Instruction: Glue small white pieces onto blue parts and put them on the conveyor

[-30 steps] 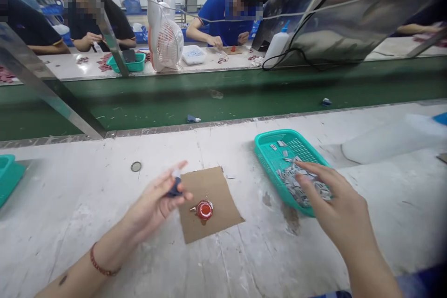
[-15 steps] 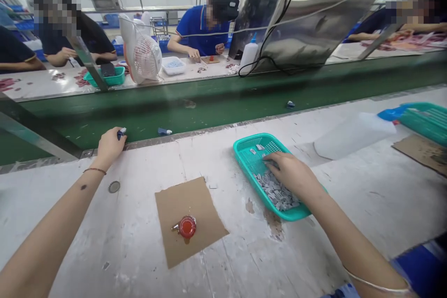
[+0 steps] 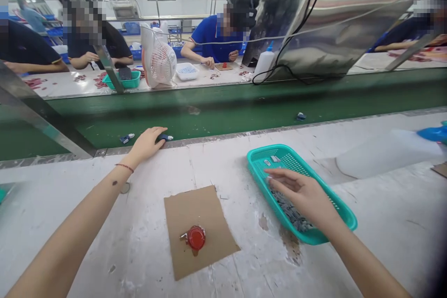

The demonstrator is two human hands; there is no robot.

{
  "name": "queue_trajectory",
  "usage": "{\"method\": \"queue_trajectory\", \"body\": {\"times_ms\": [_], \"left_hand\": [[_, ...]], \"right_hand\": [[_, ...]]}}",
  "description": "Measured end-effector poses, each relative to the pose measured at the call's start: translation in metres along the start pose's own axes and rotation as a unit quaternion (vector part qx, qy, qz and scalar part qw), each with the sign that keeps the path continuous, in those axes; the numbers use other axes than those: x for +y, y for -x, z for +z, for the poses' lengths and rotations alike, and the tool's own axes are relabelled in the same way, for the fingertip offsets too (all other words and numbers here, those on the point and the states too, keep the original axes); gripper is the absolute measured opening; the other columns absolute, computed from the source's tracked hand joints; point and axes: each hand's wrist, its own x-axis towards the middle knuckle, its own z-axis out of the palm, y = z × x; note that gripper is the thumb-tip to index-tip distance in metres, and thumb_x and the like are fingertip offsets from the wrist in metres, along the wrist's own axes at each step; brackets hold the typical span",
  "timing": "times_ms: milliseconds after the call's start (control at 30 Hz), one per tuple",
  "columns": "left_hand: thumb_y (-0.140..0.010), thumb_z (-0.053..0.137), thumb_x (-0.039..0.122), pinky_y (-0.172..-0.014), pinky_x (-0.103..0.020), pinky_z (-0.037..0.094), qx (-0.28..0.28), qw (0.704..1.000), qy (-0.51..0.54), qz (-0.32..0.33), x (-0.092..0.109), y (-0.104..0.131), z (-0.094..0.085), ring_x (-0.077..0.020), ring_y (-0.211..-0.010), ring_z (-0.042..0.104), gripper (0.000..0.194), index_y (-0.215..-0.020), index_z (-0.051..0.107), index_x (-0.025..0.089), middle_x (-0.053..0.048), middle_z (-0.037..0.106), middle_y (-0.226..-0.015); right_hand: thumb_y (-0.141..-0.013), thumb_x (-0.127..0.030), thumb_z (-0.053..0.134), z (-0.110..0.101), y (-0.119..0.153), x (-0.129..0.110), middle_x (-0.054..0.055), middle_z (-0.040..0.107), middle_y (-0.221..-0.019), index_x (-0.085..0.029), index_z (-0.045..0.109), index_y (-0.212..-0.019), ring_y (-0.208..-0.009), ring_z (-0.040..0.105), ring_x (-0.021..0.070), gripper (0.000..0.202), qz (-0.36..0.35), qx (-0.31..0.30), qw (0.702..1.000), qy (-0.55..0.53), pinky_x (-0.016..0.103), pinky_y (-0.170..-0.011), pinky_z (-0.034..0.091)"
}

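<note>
My left hand reaches out to the edge of the green conveyor belt, fingers stretched flat, fingertips resting on a small dark blue piece. A second small blue piece lies on the belt just to its left. My right hand hovers inside a teal basket over a heap of small grey parts, fingers spread; I see nothing gripped. Between my arms lies a brown cardboard square with a red cap on it.
A white bottle with a blue cap lies on the worn white bench at right. Another blue piece rides the belt. Across the belt, several people work beside a small fan, trays and a shiny metal sheet. A slanted metal bar crosses at left.
My left hand let go of a blue piece on the belt's edge and slid right onto another one. My right hand lifted slightly within the basket.
</note>
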Motion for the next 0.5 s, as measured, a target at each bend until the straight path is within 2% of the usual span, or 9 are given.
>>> {"method": "queue_trajectory", "body": {"times_ms": [133,233,333,400,433,500], "left_hand": [[-0.084,0.052,0.027,-0.098,-0.046,0.041,0.013,0.998,0.061,-0.028,0.009,-0.004,0.006,-0.0346,-0.111,0.055,0.025,-0.097,0.070,0.015,-0.015,0.067,-0.112],[-0.085,0.054,0.030,-0.096,-0.045,0.041,0.061,0.987,0.124,-0.081,0.014,0.003,0.001,-0.0332,-0.107,0.057,0.022,-0.095,0.067,0.015,-0.015,0.068,-0.109],[-0.091,0.045,0.033,-0.085,-0.039,0.049,0.104,0.964,0.202,-0.135,0.027,0.023,-0.005,-0.0262,-0.099,0.063,0.027,-0.106,0.059,0.015,-0.015,0.067,-0.114],[-0.093,0.043,0.036,-0.077,-0.033,0.052,0.096,0.923,0.332,-0.168,0.042,0.047,-0.009,-0.0210,-0.093,0.065,0.026,-0.106,0.054,0.016,-0.014,0.066,-0.119],[-0.093,0.046,0.037,-0.075,-0.030,0.053,0.080,0.885,0.419,-0.188,0.050,0.061,-0.011,-0.0189,-0.090,0.066,0.023,-0.102,0.054,0.017,-0.013,0.066,-0.119],[-0.087,0.059,0.036,-0.072,-0.027,0.053,0.039,0.780,0.579,-0.236,0.066,0.092,-0.013,-0.0150,-0.081,0.067,0.020,-0.091,0.054,0.017,-0.010,0.068,-0.112]], "right_hand": [[-0.080,-0.045,0.065,0.009,0.025,-0.014,0.006,0.074,-0.089,-0.022,0.073,-0.088,-0.085,0.070,0.0258,0.025,-0.022,0.068,0.997,-0.005,0.037,-0.076,0.059],[-0.084,-0.038,0.064,0.025,0.048,-0.025,0.005,0.074,-0.091,-0.023,0.072,-0.087,-0.086,0.070,0.0242,0.018,-0.091,0.122,0.988,0.022,0.037,-0.079,0.059],[-0.089,-0.027,0.059,0.055,0.069,-0.038,0.005,0.073,-0.091,-0.023,0.070,-0.086,-0.087,0.070,0.0215,0.013,-0.206,0.067,0.976,0.031,0.033,-0.078,0.060],[-0.092,-0.021,0.054,0.079,0.079,-0.044,0.006,0.073,-0.093,-0.022,0.070,-0.089,-0.087,0.071,0.0195,0.016,-0.272,0.017,0.961,0.035,0.031,-0.075,0.061],[-0.093,-0.018,0.052,0.089,0.083,-0.046,0.006,0.073,-0.095,-0.021,0.070,-0.090,-0.087,0.071,0.0189,0.018,-0.296,0.000,0.954,0.042,0.030,-0.074,0.061],[-0.094,-0.014,0.048,0.103,0.087,-0.046,0.008,0.072,-0.096,-0.020,0.069,-0.093,-0.087,0.070,0.0185,0.021,-0.325,-0.017,0.944,0.057,0.030,-0.073,0.061]]}}
